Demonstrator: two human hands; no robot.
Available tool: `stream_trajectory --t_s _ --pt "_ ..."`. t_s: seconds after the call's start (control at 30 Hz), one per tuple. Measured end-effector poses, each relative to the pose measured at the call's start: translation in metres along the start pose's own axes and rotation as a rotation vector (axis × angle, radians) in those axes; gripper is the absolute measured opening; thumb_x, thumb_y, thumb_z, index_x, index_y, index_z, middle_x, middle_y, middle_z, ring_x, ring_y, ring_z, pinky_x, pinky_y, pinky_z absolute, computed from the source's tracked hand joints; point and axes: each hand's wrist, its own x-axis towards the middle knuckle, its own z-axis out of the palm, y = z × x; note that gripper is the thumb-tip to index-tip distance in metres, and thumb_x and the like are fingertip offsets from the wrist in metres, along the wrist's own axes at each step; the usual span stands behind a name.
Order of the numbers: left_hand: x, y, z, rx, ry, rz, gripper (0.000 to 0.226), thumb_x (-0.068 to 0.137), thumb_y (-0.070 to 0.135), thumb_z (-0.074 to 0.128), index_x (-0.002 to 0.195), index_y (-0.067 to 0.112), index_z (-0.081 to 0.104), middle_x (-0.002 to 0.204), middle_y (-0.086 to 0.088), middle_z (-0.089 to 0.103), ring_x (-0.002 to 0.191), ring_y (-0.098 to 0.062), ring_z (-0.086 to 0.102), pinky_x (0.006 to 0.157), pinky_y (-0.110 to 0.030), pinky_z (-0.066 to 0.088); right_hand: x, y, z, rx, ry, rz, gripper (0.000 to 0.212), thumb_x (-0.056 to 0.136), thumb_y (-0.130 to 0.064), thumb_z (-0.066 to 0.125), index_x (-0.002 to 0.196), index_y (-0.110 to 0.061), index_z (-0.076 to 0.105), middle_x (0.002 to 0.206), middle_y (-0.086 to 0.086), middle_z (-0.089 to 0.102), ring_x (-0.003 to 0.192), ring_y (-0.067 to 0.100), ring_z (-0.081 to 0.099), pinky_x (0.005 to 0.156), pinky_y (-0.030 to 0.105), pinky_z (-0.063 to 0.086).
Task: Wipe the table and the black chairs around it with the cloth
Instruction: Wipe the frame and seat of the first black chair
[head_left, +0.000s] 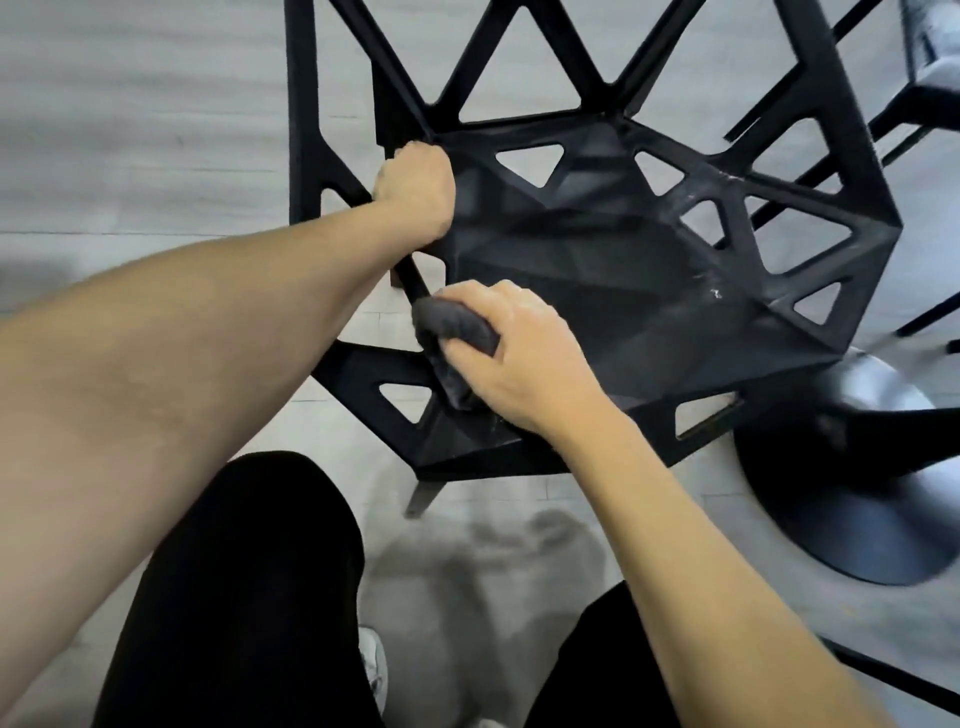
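A black chair (597, 260) with triangular cut-outs fills the middle of the head view, seen from above. My left hand (415, 192) grips the chair's frame at the seat's left rear corner. My right hand (524, 358) holds a bunched dark grey cloth (457, 332) and presses it on the seat's front left edge. White scuff marks show on the seat's right side. The table top is out of view.
A round black pedestal base (841, 493) stands on the pale floor to the right of the chair. Thin black legs of another chair (904, 104) show at the upper right. My dark trouser legs (249, 597) and a white shoe are below.
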Motion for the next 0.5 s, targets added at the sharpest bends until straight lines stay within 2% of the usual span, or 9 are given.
stream_trajectory --t_s 0.1,0.2,0.27,0.37,0.43,0.5 --pt "0.000 0.000 0.004 0.012 0.005 -0.006 0.038 0.092 -0.008 0.048 0.130 -0.010 0.049 0.133 -0.025 0.053 0.126 -0.040 0.052 0.100 -0.047 0.046 -0.018 -0.005 0.002 0.013 0.000 -0.063 0.040 0.084 -0.034 0.063 0.124 -0.039 0.064 0.100 -0.007 0.058 0.099 0.018 0.054 0.089 0.036 0.046" --pt "-0.001 0.000 0.004 0.006 0.010 -0.025 0.037 0.092 -0.009 0.048 0.129 -0.008 0.051 0.132 -0.024 0.054 0.124 -0.042 0.054 0.098 -0.048 0.047 -0.046 0.005 -0.001 -0.065 0.026 -0.177 0.045 0.078 -0.035 0.062 0.123 -0.033 0.069 0.102 -0.005 0.060 0.092 0.020 0.054 0.085 0.037 0.046" --pt "-0.003 0.001 0.003 0.011 0.003 -0.034 0.037 0.092 -0.009 0.048 0.128 -0.008 0.052 0.132 -0.024 0.054 0.123 -0.043 0.055 0.097 -0.048 0.049 -0.061 0.024 -0.013 -0.126 0.089 -0.170 0.046 0.077 -0.037 0.064 0.122 -0.029 0.070 0.106 -0.002 0.062 0.093 0.023 0.055 0.085 0.039 0.046" --pt "-0.004 -0.002 0.002 -0.005 0.012 -0.022 0.037 0.090 -0.009 0.049 0.127 -0.007 0.053 0.131 -0.023 0.056 0.122 -0.042 0.056 0.097 -0.047 0.049 -0.064 0.059 -0.043 -0.197 0.310 0.106 0.044 0.076 -0.035 0.065 0.120 -0.028 0.070 0.104 0.004 0.062 0.098 0.030 0.057 0.087 0.041 0.047" --pt "-0.005 -0.001 0.004 -0.001 0.041 -0.002 0.037 0.091 -0.009 0.050 0.127 -0.008 0.053 0.131 -0.024 0.055 0.124 -0.041 0.054 0.099 -0.045 0.047 -0.056 0.072 -0.056 -0.220 0.375 0.297 0.037 0.079 -0.033 0.063 0.116 -0.031 0.068 0.103 0.005 0.061 0.099 0.032 0.057 0.089 0.042 0.046" --pt "-0.006 0.000 0.004 -0.012 0.056 0.005 0.038 0.093 -0.009 0.049 0.131 -0.009 0.050 0.135 -0.024 0.053 0.128 -0.039 0.051 0.101 -0.044 0.044 -0.048 0.060 -0.046 -0.258 0.385 0.329 0.037 0.079 -0.037 0.059 0.114 -0.030 0.068 0.103 0.007 0.061 0.097 0.035 0.057 0.088 0.044 0.047"
